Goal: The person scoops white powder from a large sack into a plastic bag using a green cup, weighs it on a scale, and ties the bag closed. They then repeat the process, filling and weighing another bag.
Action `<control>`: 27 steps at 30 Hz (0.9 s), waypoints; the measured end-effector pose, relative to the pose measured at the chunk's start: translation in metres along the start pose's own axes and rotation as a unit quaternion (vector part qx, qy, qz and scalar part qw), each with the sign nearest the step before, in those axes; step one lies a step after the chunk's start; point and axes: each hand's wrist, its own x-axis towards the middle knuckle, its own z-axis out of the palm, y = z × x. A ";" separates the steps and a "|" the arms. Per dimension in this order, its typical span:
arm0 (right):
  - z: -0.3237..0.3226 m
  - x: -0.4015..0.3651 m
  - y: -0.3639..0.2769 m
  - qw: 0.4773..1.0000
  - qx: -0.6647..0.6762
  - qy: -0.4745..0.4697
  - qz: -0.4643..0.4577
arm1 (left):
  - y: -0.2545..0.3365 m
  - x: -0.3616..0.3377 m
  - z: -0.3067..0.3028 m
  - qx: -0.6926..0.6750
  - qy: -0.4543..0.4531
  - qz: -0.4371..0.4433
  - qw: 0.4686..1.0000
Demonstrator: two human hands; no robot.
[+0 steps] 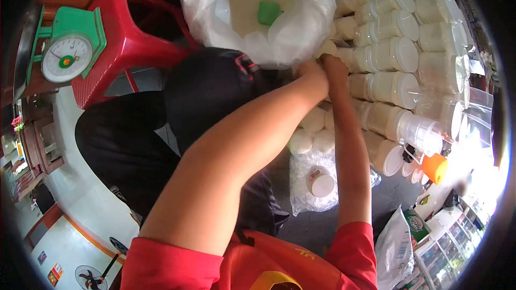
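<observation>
My left hand [310, 71] and my right hand [334, 67] meet beside a large bag lined with clear plastic [199, 8]. The right hand's fingers curl at a pale, lidded plastic jar [325, 48]; most of that jar is hidden. My left hand is closed, bent in close under the right one, and its fingertips are out of sight. Inside the bag, a green scoop [267, 12] rests on a pale, powder-like filling [247, 0]. Close on the right stand stacked rows of filled plastic jars [395, 56].
A red plastic stool [121, 37] stands left, with a green dial scale [67, 56] near it. Below my forearms, a white-lidded jar [321, 182] lies on clear plastic wrap [301, 196]. An orange container [434, 168] and a white sack [395, 249] are to the right.
</observation>
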 end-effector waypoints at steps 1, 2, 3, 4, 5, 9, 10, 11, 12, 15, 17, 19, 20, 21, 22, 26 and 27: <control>-0.012 -0.004 -0.007 1.000 -0.007 0.001 -0.003 | 0.018 -0.009 -0.020 -0.011 0.039 0.027 0.999; -0.025 -0.025 -0.011 1.000 -0.007 0.006 -0.003 | 0.034 -0.029 -0.050 -0.024 0.079 0.053 0.995; -0.034 -0.012 -0.018 1.000 -0.005 0.007 -0.006 | 0.038 -0.054 -0.081 -0.024 0.087 0.106 0.990; -0.043 -0.016 -0.020 1.000 0.000 0.008 -0.011 | 0.037 -0.081 -0.112 -0.023 0.097 0.154 0.983; -0.054 -0.022 -0.015 1.000 0.006 0.007 -0.017 | 0.033 -0.109 -0.142 -0.047 0.124 0.177 0.975; -0.115 -0.038 0.000 0.999 0.026 0.017 -0.036 | -0.035 -0.194 -0.197 -0.138 0.331 0.245 0.901; -0.155 -0.046 -0.027 0.993 0.111 -0.037 0.030 | -0.063 -0.226 -0.202 -0.154 0.367 0.214 0.892; -0.169 -0.042 -0.026 0.983 0.179 -0.031 0.000 | -0.098 -0.273 -0.207 -0.142 0.386 0.250 0.877; -0.182 -0.038 -0.025 0.968 0.246 -0.026 -0.029 | -0.126 -0.310 -0.207 -0.129 0.405 0.285 0.859; -0.253 -0.056 -0.110 0.950 0.289 0.042 -0.114 | -0.182 -0.314 -0.153 -0.144 0.405 0.047 0.902; -0.278 -0.068 -0.180 0.924 0.337 0.048 -0.171 | -0.218 -0.330 -0.128 -0.159 0.327 0.013 0.932; -0.278 -0.067 -0.236 0.891 0.358 -0.051 -0.276 | -0.249 -0.331 -0.101 -0.142 0.242 -0.005 0.960; -0.274 -0.068 -0.264 0.874 0.333 -0.138 -0.325 | -0.262 -0.327 -0.088 -0.131 0.195 -0.006 0.972; -0.261 -0.064 -0.291 0.860 0.295 -0.246 -0.335 | -0.270 -0.324 -0.076 -0.133 0.195 -0.003 0.972; -0.243 -0.058 -0.315 0.835 0.253 -0.349 -0.342 | -0.277 -0.320 -0.067 -0.143 0.144 -0.024 0.979; -0.135 -0.038 -0.380 0.825 -0.033 -0.539 -0.166 | -0.310 -0.308 -0.019 -0.087 0.107 -0.065 0.988; -0.111 -0.031 -0.383 0.832 -0.082 -0.534 -0.123 | -0.308 -0.311 -0.022 -0.067 0.084 -0.092 0.990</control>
